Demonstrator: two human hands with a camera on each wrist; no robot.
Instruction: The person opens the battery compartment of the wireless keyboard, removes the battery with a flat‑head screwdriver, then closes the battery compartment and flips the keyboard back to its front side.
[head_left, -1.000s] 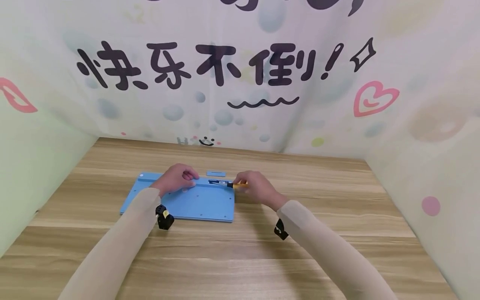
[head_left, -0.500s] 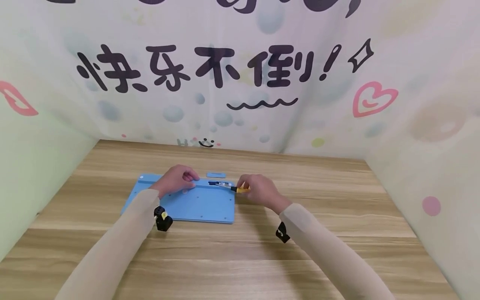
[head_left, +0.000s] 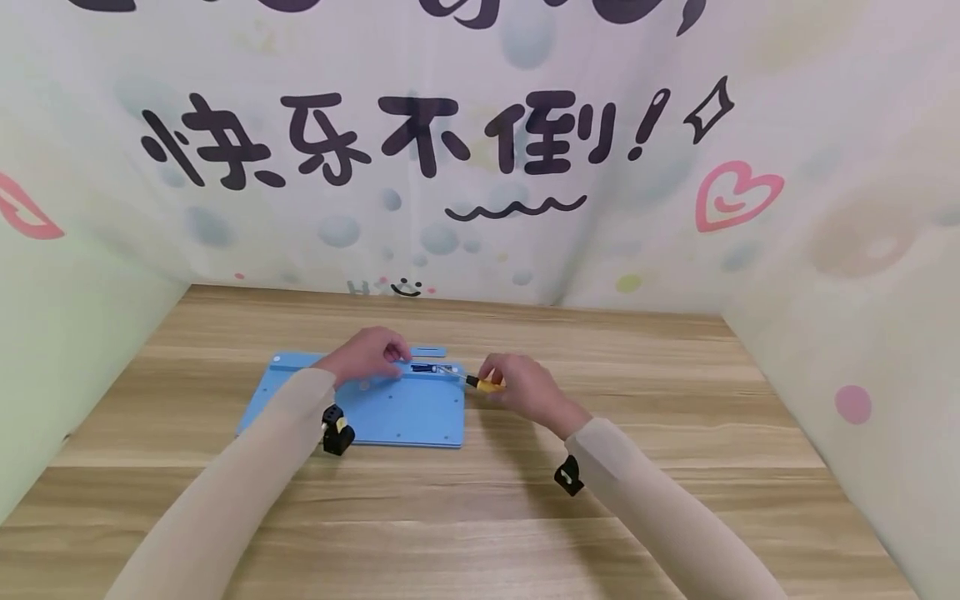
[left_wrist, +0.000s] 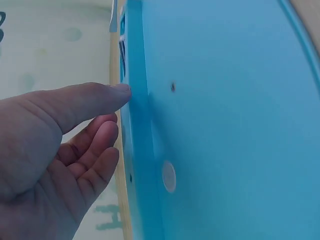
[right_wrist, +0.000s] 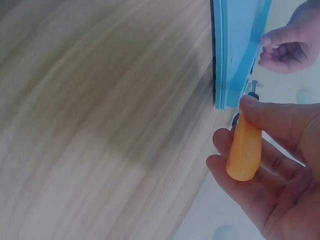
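Right hand [head_left: 534, 390] pinches screwdriver [right_wrist: 245, 150] by handle, shaft at recess [head_left: 423, 367] in blue panel [head_left: 423, 417] | left hand [head_left: 367, 355]: thumb on ridge [left_wrist: 138, 125], fingers loosely bent | screwdriver judged light, rigid; hold thick handle.

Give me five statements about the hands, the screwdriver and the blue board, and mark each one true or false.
1. The right hand holds the screwdriver by its orange handle. True.
2. Each hand holds a screwdriver. False: the left hand holds no tool.
3. A small blue strip lies beyond the blue board. True.
4. The open slot is near the board's left end. False: in the head view, the slot is near the right end.
5. The board lies on the table. True.
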